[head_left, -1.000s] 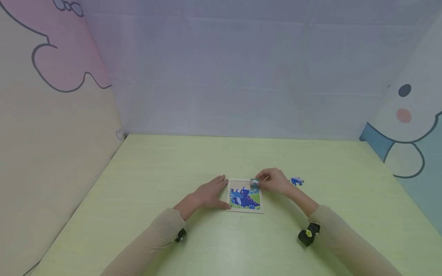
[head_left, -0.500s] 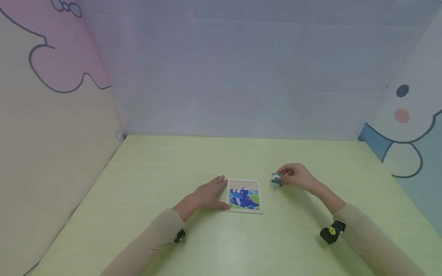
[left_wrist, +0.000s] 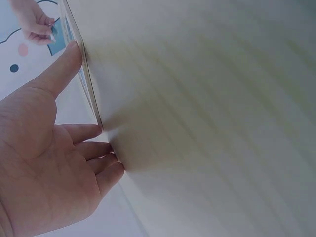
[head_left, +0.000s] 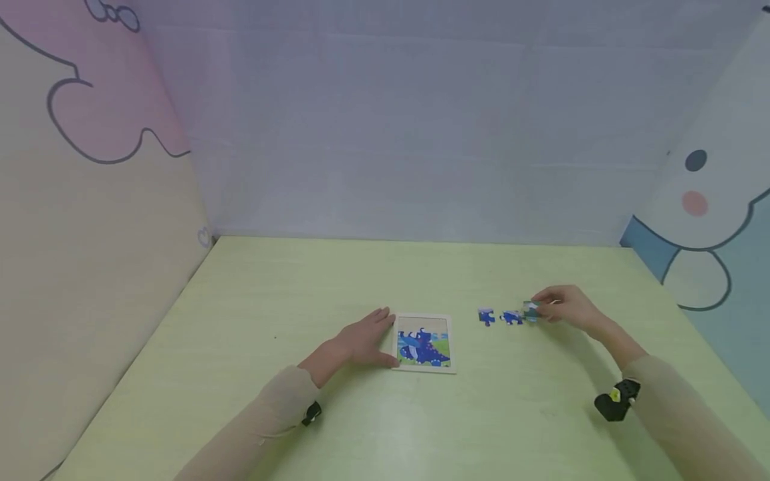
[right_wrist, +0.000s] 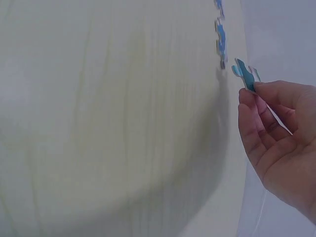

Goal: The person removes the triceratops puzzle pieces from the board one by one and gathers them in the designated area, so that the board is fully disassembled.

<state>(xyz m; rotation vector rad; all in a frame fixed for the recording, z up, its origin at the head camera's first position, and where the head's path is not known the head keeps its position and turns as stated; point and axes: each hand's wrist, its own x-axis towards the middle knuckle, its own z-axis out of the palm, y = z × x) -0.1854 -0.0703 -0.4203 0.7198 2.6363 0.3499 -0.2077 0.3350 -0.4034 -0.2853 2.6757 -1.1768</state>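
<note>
Our left hand [head_left: 363,339] spreads loosely, fingers extended, against the frame [head_left: 424,369]; our right hand [head_left: 565,308] pinches a puzzle piece [right_wrist: 245,74], its free end pointing left, long axis unclear.

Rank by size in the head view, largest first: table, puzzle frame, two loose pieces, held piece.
1. Table
2. Puzzle frame
3. Unranked: left loose piece, right loose piece, held piece; all look alike, and the right hand partly hides the held one.

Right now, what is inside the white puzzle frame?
Inside the puzzle frame, joined blue-and-green pieces fill the lower part, and bare tan backing shows along the top. Whatever lies under those pieces is covered.
</note>
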